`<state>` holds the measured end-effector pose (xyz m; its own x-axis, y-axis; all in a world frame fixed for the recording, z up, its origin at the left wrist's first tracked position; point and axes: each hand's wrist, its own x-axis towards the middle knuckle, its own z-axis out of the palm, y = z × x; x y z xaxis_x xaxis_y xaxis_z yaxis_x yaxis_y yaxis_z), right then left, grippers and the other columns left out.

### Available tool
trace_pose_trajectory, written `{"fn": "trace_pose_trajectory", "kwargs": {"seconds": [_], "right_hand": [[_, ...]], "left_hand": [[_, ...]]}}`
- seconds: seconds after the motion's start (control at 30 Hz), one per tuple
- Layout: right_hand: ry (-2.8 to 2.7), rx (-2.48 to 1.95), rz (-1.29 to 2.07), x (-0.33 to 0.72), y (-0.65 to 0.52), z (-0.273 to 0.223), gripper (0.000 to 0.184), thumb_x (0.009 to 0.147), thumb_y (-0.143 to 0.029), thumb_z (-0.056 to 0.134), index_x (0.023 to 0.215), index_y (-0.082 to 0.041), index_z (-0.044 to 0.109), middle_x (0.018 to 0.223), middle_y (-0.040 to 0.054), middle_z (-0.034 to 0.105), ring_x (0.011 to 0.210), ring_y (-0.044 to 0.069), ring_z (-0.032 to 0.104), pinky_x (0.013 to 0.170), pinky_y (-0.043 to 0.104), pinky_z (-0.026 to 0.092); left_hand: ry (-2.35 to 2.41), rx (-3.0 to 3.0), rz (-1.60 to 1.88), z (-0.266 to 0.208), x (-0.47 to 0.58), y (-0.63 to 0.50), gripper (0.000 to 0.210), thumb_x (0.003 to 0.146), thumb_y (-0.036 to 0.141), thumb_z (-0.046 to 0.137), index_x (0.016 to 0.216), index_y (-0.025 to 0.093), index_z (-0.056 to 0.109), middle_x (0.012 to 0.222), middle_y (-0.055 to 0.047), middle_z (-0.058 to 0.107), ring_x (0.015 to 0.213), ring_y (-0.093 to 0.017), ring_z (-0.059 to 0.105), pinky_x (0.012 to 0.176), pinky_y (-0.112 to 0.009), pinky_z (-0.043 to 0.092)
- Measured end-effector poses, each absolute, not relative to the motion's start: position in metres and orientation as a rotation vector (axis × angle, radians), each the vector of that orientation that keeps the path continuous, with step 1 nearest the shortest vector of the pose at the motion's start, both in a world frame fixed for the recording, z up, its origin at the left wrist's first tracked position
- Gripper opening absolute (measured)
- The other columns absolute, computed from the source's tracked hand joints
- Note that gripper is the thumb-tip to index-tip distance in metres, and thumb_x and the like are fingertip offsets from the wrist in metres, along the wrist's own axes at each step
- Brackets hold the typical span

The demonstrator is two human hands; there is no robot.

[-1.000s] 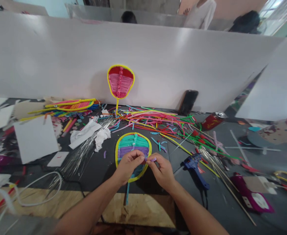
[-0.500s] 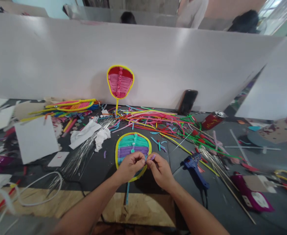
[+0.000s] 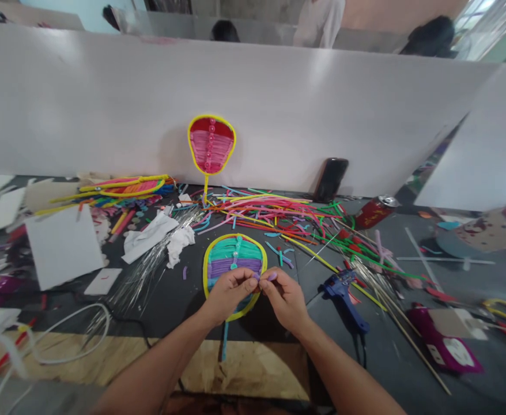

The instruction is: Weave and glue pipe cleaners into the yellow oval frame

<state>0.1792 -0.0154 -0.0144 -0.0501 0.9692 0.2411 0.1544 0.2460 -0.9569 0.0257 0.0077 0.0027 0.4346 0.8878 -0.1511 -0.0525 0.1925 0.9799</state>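
A short purple pipe cleaner piece (image 3: 272, 276) is pinched between the thumb and fingers of my right hand (image 3: 282, 297). My left hand (image 3: 231, 294) is closed right beside it, its thumb and forefinger gripping the other end of the purple piece. Both hands are over the lower part of a fan-shaped craft (image 3: 234, 251) with a yellow rim, teal and purple bands and a row of small round beads or buttons. Its blue handle (image 3: 224, 341) points toward me; my hands hide part of its lower half.
A similar red and pink fan (image 3: 212, 144) stands against the white partition (image 3: 106, 104). Loose pipe cleaners (image 3: 261, 207) lie behind the work. A blue glue gun (image 3: 346, 300), red can (image 3: 374, 212) and phone (image 3: 329, 180) are to the right; crumpled paper (image 3: 149, 235) and silvery strands (image 3: 143, 276) lie left.
My fingers have shifted slightly around the purple piece, and more of it shows between them. The fan on the table has not moved. A person behind the partition has moved left.
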Motion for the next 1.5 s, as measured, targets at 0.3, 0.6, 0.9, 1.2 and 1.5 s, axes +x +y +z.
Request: {"fn": "trace_pose_trajectory", "kwargs": {"seconds": [0.3,0.6,0.9,1.2,1.5], "right_hand": [[-1.453,-1.140,1.119,0.181,-0.015,-0.013,0.015,0.081,-0.031,0.058,0.073,-0.019,0.059,0.067,0.0000,0.058,0.062,0.012,0.051,0.059,0.023,0.042],[-1.533,-1.252,1.109,0.187,-0.010,-0.011,0.016,0.083,-0.033,0.055,0.076,-0.018,0.058,0.065,-0.0015,0.053,0.059,0.011,0.046,0.056,0.022,0.039],[-1.321,-1.145,1.201,0.180,-0.013,-0.008,0.021,0.082,-0.038,0.058,0.078,-0.018,0.061,0.063,-0.0013,0.055,0.057,0.011,0.050,0.055,0.022,0.043],[-1.650,-1.264,0.997,0.188,-0.010,-0.009,0.019,0.084,-0.032,0.055,0.072,-0.019,0.061,0.063,-0.0003,0.057,0.058,0.012,0.049,0.056,0.023,0.038],[-1.344,-1.211,1.143,0.179,-0.014,-0.014,0.022,0.085,-0.040,0.053,0.077,-0.019,0.053,0.062,-0.0034,0.049,0.054,0.010,0.044,0.052,0.021,0.038]], "left_hand": [[0.943,1.808,0.645,0.002,0.011,0.014,0.030,0.085,0.039,0.050,0.071,0.015,0.060,0.063,0.000,0.055,0.061,-0.011,0.047,0.057,-0.022,0.035],[1.064,2.310,0.626,0.000,0.016,0.009,0.023,0.090,0.025,0.042,0.081,0.016,0.061,0.079,-0.007,0.065,0.078,-0.019,0.057,0.072,-0.030,0.042],[1.032,1.634,0.843,0.000,0.017,0.009,0.025,0.087,0.036,0.049,0.079,0.015,0.060,0.073,0.000,0.060,0.071,-0.013,0.054,0.067,-0.023,0.042],[1.025,2.270,0.652,0.007,0.013,0.012,0.022,0.087,0.021,0.039,0.081,0.016,0.059,0.079,-0.006,0.062,0.077,-0.019,0.052,0.073,-0.031,0.041],[1.120,1.680,0.811,-0.001,0.022,0.008,0.021,0.084,0.037,0.054,0.084,0.017,0.061,0.078,-0.002,0.063,0.075,-0.015,0.055,0.071,-0.025,0.043]]}}
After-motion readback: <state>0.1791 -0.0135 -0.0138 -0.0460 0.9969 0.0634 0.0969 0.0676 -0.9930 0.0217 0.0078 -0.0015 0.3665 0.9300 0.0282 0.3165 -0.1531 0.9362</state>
